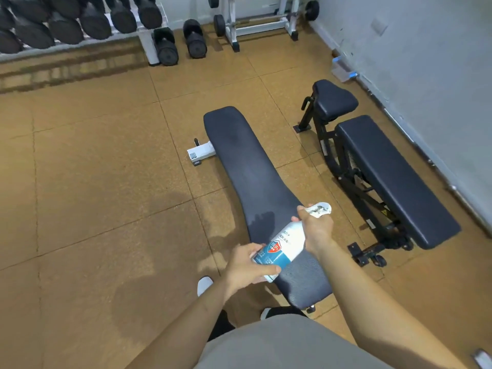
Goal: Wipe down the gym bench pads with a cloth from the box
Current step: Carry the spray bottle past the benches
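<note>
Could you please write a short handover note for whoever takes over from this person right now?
Hands: the left hand grips the base of the spray bottle. The right hand grips its neck, with a white item at its fingers, either cloth or spray head; I cannot tell which.
Things: the bottle is held over the near end of the flat bench pad, where there is a darker, wet-looking patch. A clear box sits by the wall beyond the adjustable bench.
Done: apparently some spraying.
Left: wiping the pads of both benches.
</note>
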{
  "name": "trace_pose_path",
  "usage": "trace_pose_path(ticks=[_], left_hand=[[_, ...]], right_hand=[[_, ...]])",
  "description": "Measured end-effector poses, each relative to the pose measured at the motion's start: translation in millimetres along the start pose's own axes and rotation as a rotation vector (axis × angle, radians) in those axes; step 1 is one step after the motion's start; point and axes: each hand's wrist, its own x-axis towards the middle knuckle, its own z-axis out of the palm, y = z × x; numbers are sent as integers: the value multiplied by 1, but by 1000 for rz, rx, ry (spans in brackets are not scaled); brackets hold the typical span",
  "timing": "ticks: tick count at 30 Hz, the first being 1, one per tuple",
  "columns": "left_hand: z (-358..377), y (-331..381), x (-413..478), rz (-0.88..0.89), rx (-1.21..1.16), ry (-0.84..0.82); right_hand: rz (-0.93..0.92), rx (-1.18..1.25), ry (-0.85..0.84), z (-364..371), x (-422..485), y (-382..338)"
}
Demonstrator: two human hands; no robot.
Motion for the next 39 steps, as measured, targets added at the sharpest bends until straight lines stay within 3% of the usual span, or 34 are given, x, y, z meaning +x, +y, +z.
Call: trace_pose_path(ticks=[8, 17, 21, 26, 33, 39], left_hand=[[-87, -3, 6, 82, 40, -54], [-126, 5, 23, 81, 90, -114], [-136, 18, 30, 44, 93, -120], [-160, 44, 56, 22, 107, -82], [-209, 106, 113, 29, 221, -38], [-236, 146, 152, 7, 158, 41]], right_hand=[[-46, 114, 62, 67, -28, 15], [-43, 144, 166, 95, -24, 16], [-48, 215, 89, 106, -14, 9], [-20, 197, 112, 139, 13, -10], [-14, 291, -24, 202, 63, -61], [10, 277, -41, 249, 101, -100]])
